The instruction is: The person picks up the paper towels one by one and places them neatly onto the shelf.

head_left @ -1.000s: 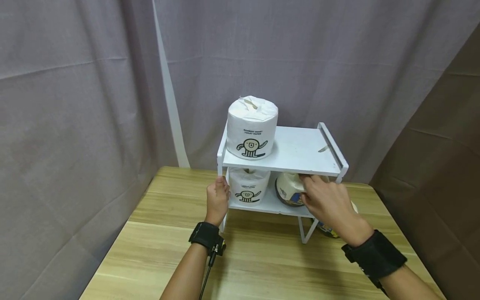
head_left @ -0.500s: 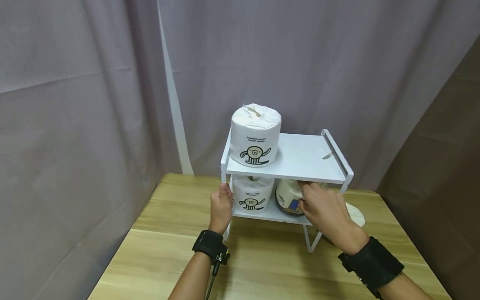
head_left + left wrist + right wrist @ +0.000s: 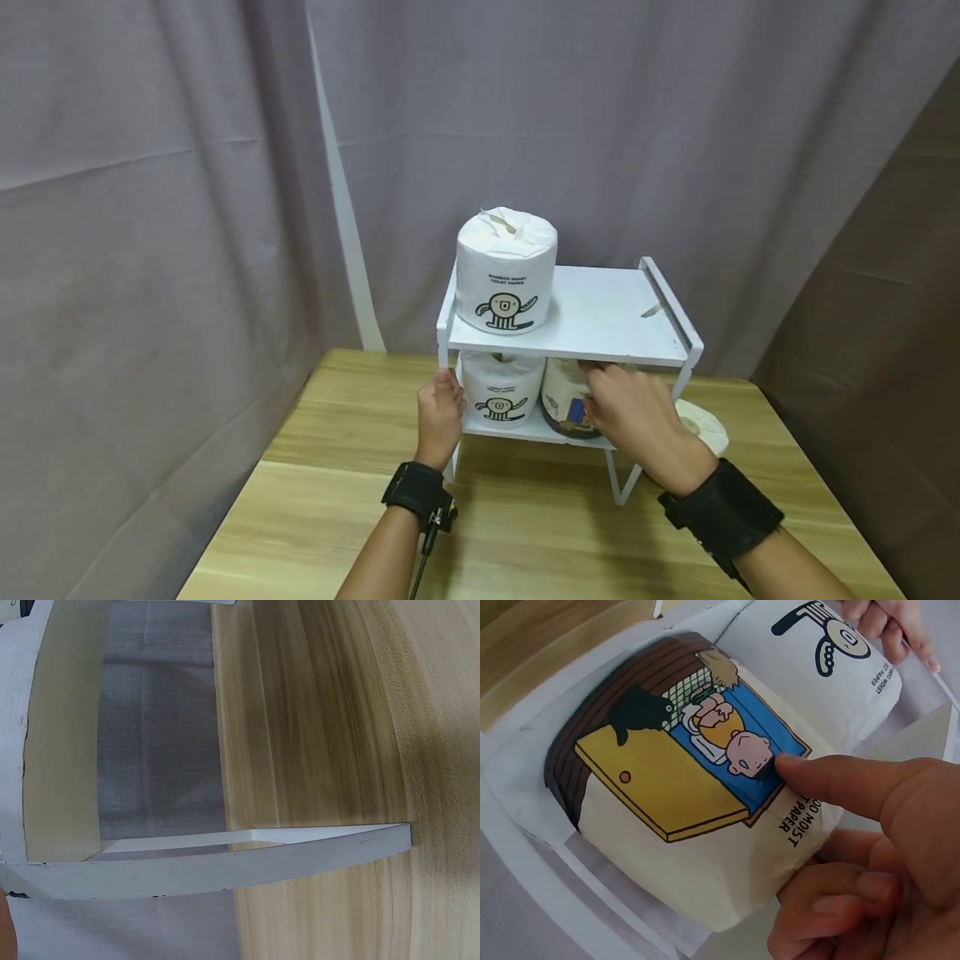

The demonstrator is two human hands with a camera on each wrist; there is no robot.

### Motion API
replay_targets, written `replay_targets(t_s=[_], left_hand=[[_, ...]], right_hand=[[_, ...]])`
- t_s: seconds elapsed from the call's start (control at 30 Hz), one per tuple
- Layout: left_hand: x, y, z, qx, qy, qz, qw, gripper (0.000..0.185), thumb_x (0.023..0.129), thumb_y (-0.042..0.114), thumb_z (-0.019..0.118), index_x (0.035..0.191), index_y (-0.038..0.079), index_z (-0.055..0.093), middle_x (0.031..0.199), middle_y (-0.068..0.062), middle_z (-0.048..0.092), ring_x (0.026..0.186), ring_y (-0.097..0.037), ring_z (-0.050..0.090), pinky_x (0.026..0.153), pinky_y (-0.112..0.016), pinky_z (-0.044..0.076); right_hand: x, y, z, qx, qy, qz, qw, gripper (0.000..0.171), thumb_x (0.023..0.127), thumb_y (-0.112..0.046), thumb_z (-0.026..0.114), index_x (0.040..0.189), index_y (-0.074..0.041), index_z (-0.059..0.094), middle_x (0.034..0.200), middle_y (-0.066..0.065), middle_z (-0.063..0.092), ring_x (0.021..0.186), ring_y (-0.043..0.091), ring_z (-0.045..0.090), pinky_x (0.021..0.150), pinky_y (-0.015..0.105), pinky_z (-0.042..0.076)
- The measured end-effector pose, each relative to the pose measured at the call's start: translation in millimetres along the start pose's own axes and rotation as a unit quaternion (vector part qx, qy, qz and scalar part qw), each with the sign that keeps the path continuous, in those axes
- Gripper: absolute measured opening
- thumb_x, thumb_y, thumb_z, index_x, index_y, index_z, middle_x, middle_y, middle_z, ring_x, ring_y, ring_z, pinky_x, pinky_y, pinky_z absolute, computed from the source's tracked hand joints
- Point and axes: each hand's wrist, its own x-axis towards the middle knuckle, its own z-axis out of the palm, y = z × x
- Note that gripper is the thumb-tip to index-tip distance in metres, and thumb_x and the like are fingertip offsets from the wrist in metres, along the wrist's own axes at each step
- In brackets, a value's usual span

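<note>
A white two-tier shelf [image 3: 611, 308] stands on the wooden table. My left hand [image 3: 440, 421] grips its front left post from outside; in the left wrist view only a sliver of finger shows beside the white frame [image 3: 202, 874]. On the lower tier, a cream toilet paper roll with a cartoon print [image 3: 645, 817] stands close beside a white toilet paper roll [image 3: 501, 404]. My right hand [image 3: 637, 417] pinches the cream one, thumb on its printed front and fingers curled at its top. The upper board partly hides those fingers. Another white roll [image 3: 506, 275] sits on the upper tier, left side.
Right of the shelf, partly behind my right wrist, a further pale toilet paper roll [image 3: 703, 423] stands on the table [image 3: 525, 533]. Raised rims [image 3: 671, 304] edge the upper tier at its sides. Grey curtains [image 3: 600, 125] hang behind and on both sides.
The cream roll, tilted on the lower tier before, now stands upright and further left, against the white one. My right hand has moved left with it. The left hand keeps its grip.
</note>
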Motion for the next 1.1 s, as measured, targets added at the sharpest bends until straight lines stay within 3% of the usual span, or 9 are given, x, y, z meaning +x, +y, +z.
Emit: replay_targets(t_s=[0.1, 0.4, 0.7, 0.87, 1.1], left_hand=[[2.5, 0.7, 0.7, 0.001, 0.005, -0.005, 1.0, 0.085, 0.106, 0.068, 0.038, 0.069, -0.009, 0.038, 0.056, 0.012, 0.035, 0.048, -0.001, 0.032, 0.049, -0.018, 0.03], [6.4, 1.8, -3.9, 0.008, 0.011, -0.008, 0.9999, 0.084, 0.106, 0.067, 0.039, 0.072, -0.009, 0.039, 0.057, 0.012, 0.035, 0.048, -0.001, 0.033, 0.049, -0.017, 0.029], [2.1, 1.8, -5.8, 0.004, 0.014, -0.011, 0.9998, 0.085, 0.107, 0.066, 0.039, 0.072, -0.011, 0.037, 0.057, 0.012, 0.035, 0.049, -0.001, 0.033, 0.049, -0.017, 0.031], [0.0, 3.0, -4.8, 0.008, 0.015, -0.007, 0.9998, 0.085, 0.107, 0.066, 0.038, 0.072, -0.012, 0.037, 0.057, 0.012, 0.035, 0.049, -0.001, 0.032, 0.049, -0.017, 0.031], [0.1, 4.0, 1.2, 0.004, 0.003, -0.004, 1.0, 0.081, 0.109, 0.063, 0.037, 0.071, -0.008, 0.037, 0.055, 0.012, 0.034, 0.047, 0.0, 0.032, 0.046, -0.017, 0.028]], right_hand=[[2.9, 1.6, -0.7, -0.001, 0.001, -0.005, 1.0, 0.013, 0.088, -0.005, 0.078, 0.092, -0.005, 0.066, 0.066, 0.001, 0.049, 0.05, 0.018, 0.04, 0.04, 0.033, 0.029], [-4.5, 7.8, 2.0, 0.031, 0.037, -0.038, 0.998, 0.022, 0.089, -0.009, 0.083, 0.094, -0.003, 0.063, 0.068, 0.003, 0.048, 0.052, 0.014, 0.036, 0.045, 0.029, 0.027], [-12.0, 13.7, 2.5, 0.055, 0.028, -0.055, 0.997, 0.032, 0.091, -0.012, 0.083, 0.113, -0.002, 0.062, 0.08, 0.007, 0.054, 0.053, 0.014, 0.039, 0.045, 0.029, 0.03], [-19.7, 18.7, -0.1, 0.048, 0.026, -0.065, 0.996, 0.026, 0.097, -0.015, 0.077, 0.114, -0.006, 0.061, 0.085, 0.006, 0.054, 0.05, 0.012, 0.036, 0.044, 0.027, 0.028], [-33.0, 31.3, 0.9, 0.078, 0.093, -0.084, 0.989, 0.02, 0.098, -0.014, 0.073, 0.117, -0.009, 0.069, 0.102, 0.005, 0.065, 0.049, 0.004, 0.034, 0.043, 0.023, 0.027]])
